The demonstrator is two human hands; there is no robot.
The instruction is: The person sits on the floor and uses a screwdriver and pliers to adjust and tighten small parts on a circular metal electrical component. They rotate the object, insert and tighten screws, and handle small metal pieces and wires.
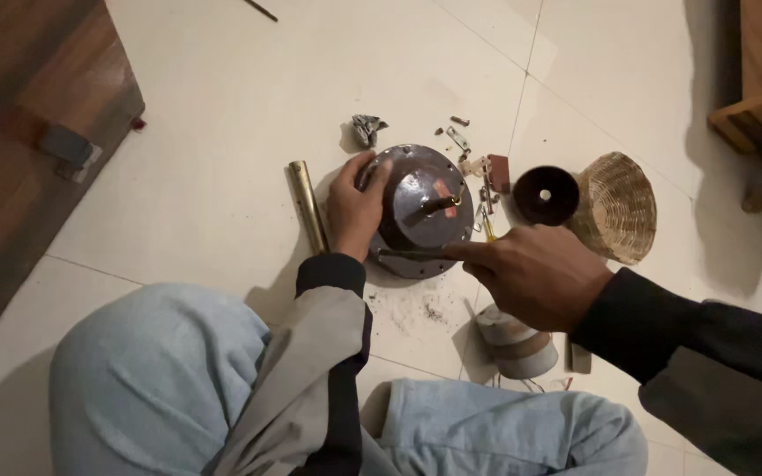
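Observation:
A round dark metal motor housing (425, 198) with a short shaft sticking up lies on the tiled floor between my knees. My left hand (354, 207) grips its left rim. My right hand (535, 273) holds a thin dark tool (416, 255), its tip laid against the housing's near edge. Dust and grit lie on the tile just below the housing.
A brass tube (308, 204) lies left of my left hand. Small screws and brackets (474, 163), a crumpled foil scrap (368, 129), a dark cup-shaped cover (544, 194), a woven basket (619, 207) and a wound coil (513, 344) surround the housing. Wooden furniture (28, 132) stands at left.

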